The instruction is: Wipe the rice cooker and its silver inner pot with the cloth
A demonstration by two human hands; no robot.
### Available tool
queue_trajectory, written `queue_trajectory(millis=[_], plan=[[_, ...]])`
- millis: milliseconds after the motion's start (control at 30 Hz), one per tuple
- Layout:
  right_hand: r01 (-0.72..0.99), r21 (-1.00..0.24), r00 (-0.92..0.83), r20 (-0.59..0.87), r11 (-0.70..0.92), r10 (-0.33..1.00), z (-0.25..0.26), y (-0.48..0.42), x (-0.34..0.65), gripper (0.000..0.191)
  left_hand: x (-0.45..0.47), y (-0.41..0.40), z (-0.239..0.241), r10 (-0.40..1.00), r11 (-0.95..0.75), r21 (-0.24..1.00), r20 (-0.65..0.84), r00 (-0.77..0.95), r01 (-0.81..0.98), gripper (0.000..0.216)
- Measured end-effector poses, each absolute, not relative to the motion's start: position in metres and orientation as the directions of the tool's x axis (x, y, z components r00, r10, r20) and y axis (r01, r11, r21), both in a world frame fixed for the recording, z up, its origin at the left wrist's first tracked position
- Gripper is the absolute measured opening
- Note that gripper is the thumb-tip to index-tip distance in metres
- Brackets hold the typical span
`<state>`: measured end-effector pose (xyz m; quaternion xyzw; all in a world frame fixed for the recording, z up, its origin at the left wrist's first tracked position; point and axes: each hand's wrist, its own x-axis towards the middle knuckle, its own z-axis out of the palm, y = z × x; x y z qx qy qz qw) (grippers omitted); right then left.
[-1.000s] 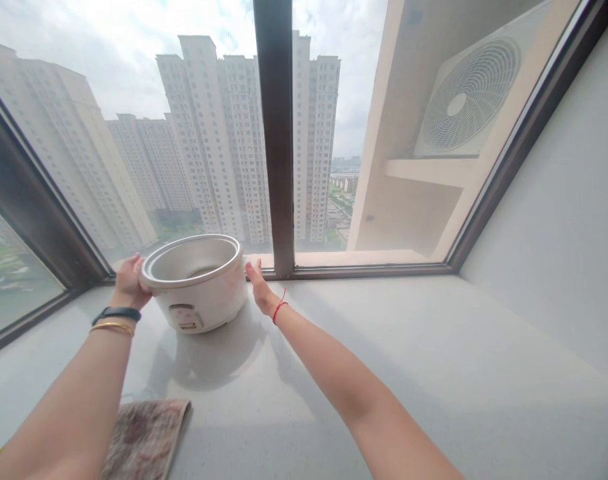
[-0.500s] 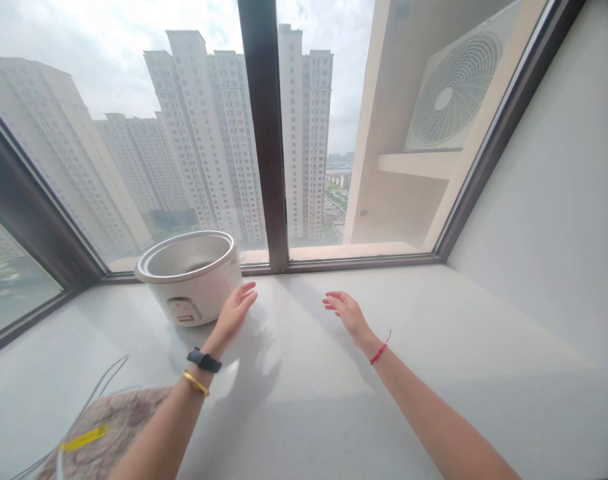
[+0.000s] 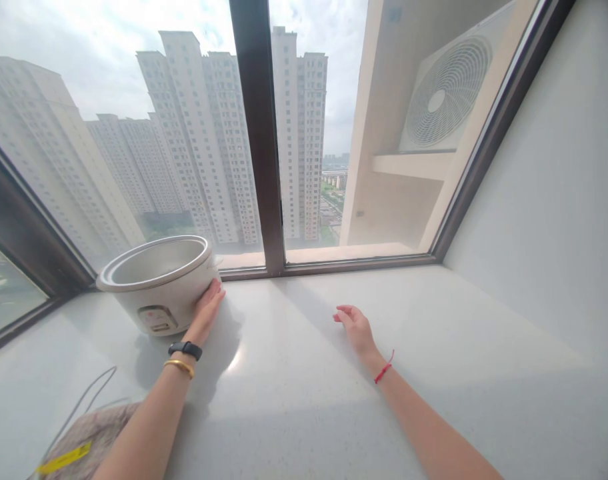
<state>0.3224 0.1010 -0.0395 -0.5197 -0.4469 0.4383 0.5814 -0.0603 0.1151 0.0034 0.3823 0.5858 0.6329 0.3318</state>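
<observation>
On the white sill, at the left by the window, stands a rice cooker (image 3: 181,300) with a white body, no lid and a small control panel on its front. My left hand (image 3: 208,308) lies along the cooker's right side with fingers stretched out, touching the wall rather than wrapped round it. A dark wristband and a gold bangle are on that wrist. Apart from the cooker, my right hand (image 3: 357,328) hovers over the middle of the sill. Its fingers are loosely bent and nothing shows in them. A red string circles the right wrist.
A brown patterned cloth-like item (image 3: 94,427) with a yellow tag (image 3: 67,458) lies at the lower left, beside a thin cord (image 3: 81,403). Dark window frames (image 3: 264,147) stand behind the sill (image 3: 294,373). A white wall (image 3: 549,220) bounds the right side.
The rice cooker has shifted left in view, with my left hand now against its right side. My right hand has moved slightly right and down, its fingers more bent. The view has shifted slightly.
</observation>
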Motion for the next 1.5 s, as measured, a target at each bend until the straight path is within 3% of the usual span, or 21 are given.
queue_trajectory(millis=[233,600,1233,1500], plan=[[-0.073,-0.993,0.25,0.074,0.095,0.965,-0.045,0.104,0.323,0.038,-0.041,0.099,0.008,0.845,-0.007,1.0,0.022,-0.534,0.03,0.048],[-0.134,-0.986,0.31,0.049,0.094,0.95,-0.054,0.108,0.33,0.04,0.02,0.04,-0.006,0.95,0.071,0.997,-0.064,-0.305,0.015,0.054],[-0.139,-0.989,0.287,0.014,0.056,0.958,-0.05,0.105,0.329,0.039,0.011,0.046,0.003,0.929,0.064,0.998,-0.055,-0.366,0.012,0.055],[-0.093,-0.995,0.299,-0.004,0.024,0.954,-0.042,0.101,0.333,0.047,0.011,0.042,-0.01,0.861,-0.022,0.999,0.033,-0.508,0.029,0.056]])
